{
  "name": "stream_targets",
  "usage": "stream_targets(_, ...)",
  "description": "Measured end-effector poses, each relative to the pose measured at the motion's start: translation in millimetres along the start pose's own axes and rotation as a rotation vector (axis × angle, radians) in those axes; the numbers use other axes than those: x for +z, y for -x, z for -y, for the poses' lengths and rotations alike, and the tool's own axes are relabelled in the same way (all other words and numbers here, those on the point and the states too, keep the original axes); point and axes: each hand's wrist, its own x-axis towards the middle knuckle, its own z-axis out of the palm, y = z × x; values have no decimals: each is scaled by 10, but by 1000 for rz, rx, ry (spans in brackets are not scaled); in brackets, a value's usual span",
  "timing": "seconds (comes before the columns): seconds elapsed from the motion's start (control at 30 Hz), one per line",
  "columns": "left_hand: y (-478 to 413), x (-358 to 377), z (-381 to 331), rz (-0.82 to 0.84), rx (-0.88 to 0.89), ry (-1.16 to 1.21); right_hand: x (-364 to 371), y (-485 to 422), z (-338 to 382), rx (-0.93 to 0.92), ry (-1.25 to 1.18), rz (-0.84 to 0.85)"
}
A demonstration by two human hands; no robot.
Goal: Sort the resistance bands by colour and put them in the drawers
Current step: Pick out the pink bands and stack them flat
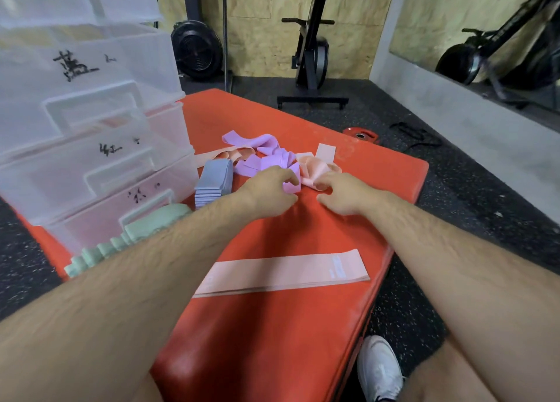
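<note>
Red mat (272, 326) carries everything. Clear plastic drawers (91, 129) stand on its left, all closed; can't really tell what's inside. A flat pink band (281, 273) lies nearest, with green stack (127, 238) and grey-blue stack (213, 180) beside the drawers. In the tangled pile (266, 153), the left hand (266, 189) pinches a purple band (292, 183), while the right hand (345, 192) curls its fingers onto a crumpled pink band (312, 171).
</note>
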Motion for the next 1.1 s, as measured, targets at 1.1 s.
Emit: stream_targets(1.1, 69, -301, -111, -220, -203, 989, -576, 364, 508, -240, -507, -446)
